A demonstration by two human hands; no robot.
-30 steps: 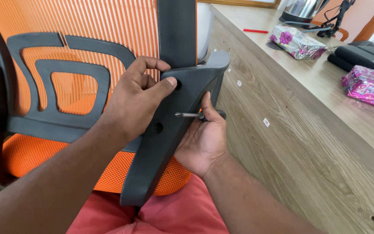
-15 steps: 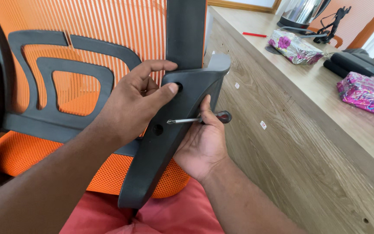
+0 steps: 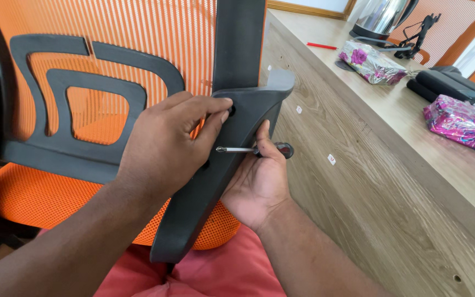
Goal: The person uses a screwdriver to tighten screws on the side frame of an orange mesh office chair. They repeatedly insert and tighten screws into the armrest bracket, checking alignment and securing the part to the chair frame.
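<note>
Head view, left to right. At 9 o'clock, the orange mesh chair back (image 3: 138, 49) carries a smooth grey plastic lumbar frame (image 3: 83, 104) of curved, open bars; the orange mesh seat (image 3: 34, 198) lies at 7 o'clock. At centre, the left hand (image 3: 166, 148) grasps the dark grey armrest (image 3: 215, 170), a long, matte, slightly curved plastic moulding, with its fingertips (image 3: 222, 116) at a screw hole near the top end. Just right of centre, the right hand (image 3: 257, 184) cups the armrest from behind and holds a slim steel-shafted screwdriver (image 3: 248, 149), lying level against the armrest's edge, tip towards 9 o'clock. Judged good practice: pin the armrest firmly against the frame, seat the tip squarely, and turn without tilting. From 1 to 5 o'clock runs a wood-grain desk (image 3: 369, 209) with glossy pink wrapped packets (image 3: 463, 124) and a metal kettle (image 3: 383, 16).
</note>
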